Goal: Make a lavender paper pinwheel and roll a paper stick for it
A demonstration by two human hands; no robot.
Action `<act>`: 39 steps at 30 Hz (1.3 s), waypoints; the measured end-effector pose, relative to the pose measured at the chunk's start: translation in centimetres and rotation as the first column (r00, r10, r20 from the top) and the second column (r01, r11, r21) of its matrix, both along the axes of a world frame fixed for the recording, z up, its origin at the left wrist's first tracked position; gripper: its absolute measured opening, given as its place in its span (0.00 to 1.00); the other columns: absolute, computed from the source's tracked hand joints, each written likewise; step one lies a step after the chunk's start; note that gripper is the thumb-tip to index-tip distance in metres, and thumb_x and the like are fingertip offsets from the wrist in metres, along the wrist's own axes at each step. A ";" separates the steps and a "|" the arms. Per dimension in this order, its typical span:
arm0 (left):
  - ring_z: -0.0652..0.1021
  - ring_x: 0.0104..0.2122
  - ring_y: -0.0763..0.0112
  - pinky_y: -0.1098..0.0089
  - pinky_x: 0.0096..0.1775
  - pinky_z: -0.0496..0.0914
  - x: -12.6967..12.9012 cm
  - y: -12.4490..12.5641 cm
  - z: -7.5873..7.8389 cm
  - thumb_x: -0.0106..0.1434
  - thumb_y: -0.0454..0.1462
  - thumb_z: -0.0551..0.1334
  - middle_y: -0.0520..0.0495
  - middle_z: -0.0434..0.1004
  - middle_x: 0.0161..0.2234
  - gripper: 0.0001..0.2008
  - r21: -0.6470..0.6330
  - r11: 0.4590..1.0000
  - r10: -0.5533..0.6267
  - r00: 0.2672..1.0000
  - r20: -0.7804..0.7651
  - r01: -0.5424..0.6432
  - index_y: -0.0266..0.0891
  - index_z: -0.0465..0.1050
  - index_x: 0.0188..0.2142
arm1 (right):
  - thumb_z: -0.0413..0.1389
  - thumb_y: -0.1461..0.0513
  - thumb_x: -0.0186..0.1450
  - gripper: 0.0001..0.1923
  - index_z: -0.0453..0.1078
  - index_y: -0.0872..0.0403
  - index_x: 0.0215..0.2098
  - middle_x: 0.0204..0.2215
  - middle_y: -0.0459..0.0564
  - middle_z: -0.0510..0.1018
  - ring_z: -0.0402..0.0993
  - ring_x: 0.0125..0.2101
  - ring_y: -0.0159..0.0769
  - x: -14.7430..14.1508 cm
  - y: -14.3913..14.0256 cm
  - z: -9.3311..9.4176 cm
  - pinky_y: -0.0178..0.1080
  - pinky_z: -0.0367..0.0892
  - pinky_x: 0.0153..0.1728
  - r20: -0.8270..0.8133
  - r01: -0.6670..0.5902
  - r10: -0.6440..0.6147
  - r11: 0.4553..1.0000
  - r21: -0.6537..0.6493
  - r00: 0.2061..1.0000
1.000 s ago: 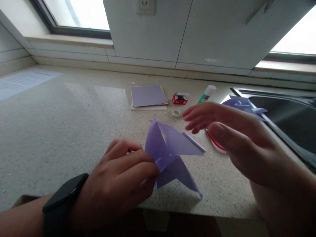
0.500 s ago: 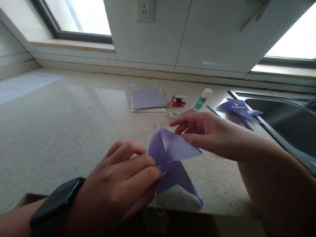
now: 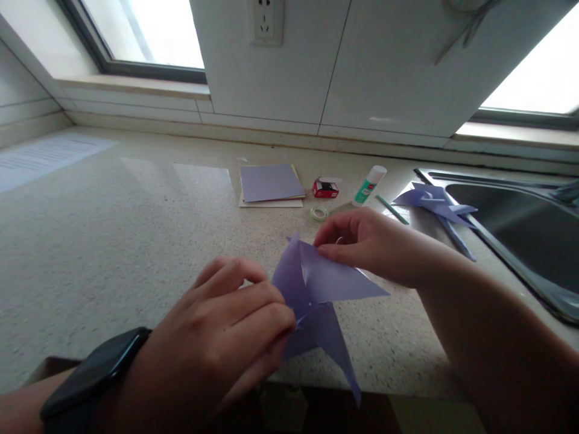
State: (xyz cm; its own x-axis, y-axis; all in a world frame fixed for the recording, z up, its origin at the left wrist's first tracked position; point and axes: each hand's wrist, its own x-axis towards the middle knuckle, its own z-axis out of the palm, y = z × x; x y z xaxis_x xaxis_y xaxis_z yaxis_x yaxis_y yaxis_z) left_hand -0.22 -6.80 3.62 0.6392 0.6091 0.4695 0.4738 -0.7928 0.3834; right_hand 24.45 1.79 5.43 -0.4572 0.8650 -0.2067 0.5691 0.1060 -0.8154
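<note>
A purple paper pinwheel (image 3: 337,280) is held over the front edge of the counter, its blades spread and a small hole visible near its centre. My left hand (image 3: 230,331), with a black watch on the wrist, pinches its left side; those fingertips are partly hidden behind the knuckles. At the upper edge of the top right blade, my right hand (image 3: 355,238) is closed with thumb and forefinger gripping the paper. Just beyond the right hand lie a roll of clear tape (image 3: 319,213) and a glue stick (image 3: 370,185).
A stack of coloured paper (image 3: 271,182) and a small red box (image 3: 325,188) lie farther back. Another purple pinwheel (image 3: 434,200) rests by the sink (image 3: 520,241) at right, near a thin green stick (image 3: 392,210). A printed sheet (image 3: 49,158) is at far left.
My right hand has moved slightly left and its fingers have closed on the blade's upper edge. The pinwheel has turned a little, its lower blade swinging down. My left hand keeps its grip.
</note>
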 end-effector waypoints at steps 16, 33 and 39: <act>0.70 0.41 0.66 0.66 0.43 0.66 -1.0 1.5 -0.2 0.64 0.28 0.66 0.54 0.77 0.36 0.07 -0.205 0.979 0.026 0.998 0.061 -0.013 0.42 0.72 0.37 | 0.57 0.67 0.62 0.08 0.70 0.51 0.39 0.27 0.42 0.71 0.67 0.23 0.27 0.7 -1.1 -0.7 0.30 0.61 0.21 -0.132 -0.009 0.014 0.999 0.042 0.991; 0.69 0.40 0.66 0.64 0.44 0.62 -0.9 0.6 0.2 0.68 0.30 0.63 0.54 0.78 0.36 0.04 -0.032 0.999 0.007 1.000 0.002 -0.007 0.40 0.74 0.39 | 0.63 0.58 0.65 0.06 0.76 0.49 0.39 0.34 0.46 0.81 0.77 0.34 0.35 -0.5 -3.2 -0.3 0.38 0.71 0.33 -0.091 -0.071 0.091 0.976 0.205 0.992; 0.70 0.42 0.64 0.64 0.44 0.64 -0.7 0.6 0.2 0.69 0.31 0.63 0.53 0.79 0.39 0.05 -0.049 0.998 0.044 0.999 0.016 -0.043 0.42 0.75 0.42 | 0.66 0.58 0.63 0.06 0.76 0.50 0.35 0.32 0.44 0.81 0.77 0.33 0.33 -1.3 -4.1 0.6 0.36 0.72 0.34 -0.161 0.006 0.049 0.946 0.324 0.986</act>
State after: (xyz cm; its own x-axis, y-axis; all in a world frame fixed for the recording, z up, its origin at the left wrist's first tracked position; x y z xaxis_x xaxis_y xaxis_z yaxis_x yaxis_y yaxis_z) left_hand -0.97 -6.20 3.86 0.6038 0.6583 0.4494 0.5003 -0.7519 0.4293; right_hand 23.14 -2.32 6.03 -0.4804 0.8621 0.1612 0.4243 0.3893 -0.8176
